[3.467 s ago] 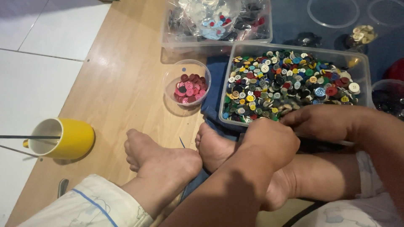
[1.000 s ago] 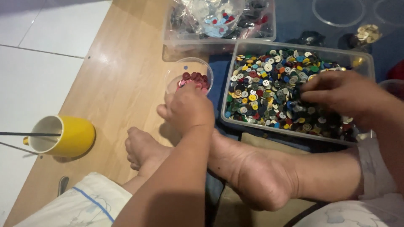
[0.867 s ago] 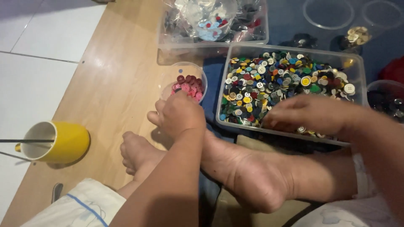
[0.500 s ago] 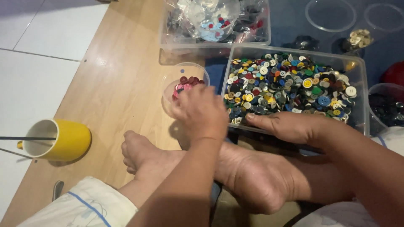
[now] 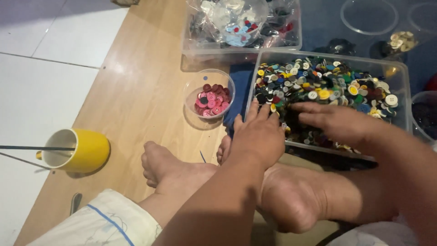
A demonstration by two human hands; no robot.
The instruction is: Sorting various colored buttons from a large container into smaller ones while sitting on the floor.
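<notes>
Both our hands are in the clear tub of mixed buttons (image 5: pixel 327 82): left hand (image 5: pixel 259 136) fingers spread at its near corner, right hand (image 5: pixel 341 123) flat and open, gripping nothing. The small bowl (image 5: pixel 210 96) holds a modest layer of pink and red buttons; plenty left to sort

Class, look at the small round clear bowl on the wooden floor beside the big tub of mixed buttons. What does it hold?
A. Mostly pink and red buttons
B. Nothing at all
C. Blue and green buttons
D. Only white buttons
A: the small clear bowl holds a heap of pink and red buttons, with a few dark ones among them, left of the tub of mixed buttons.
</notes>
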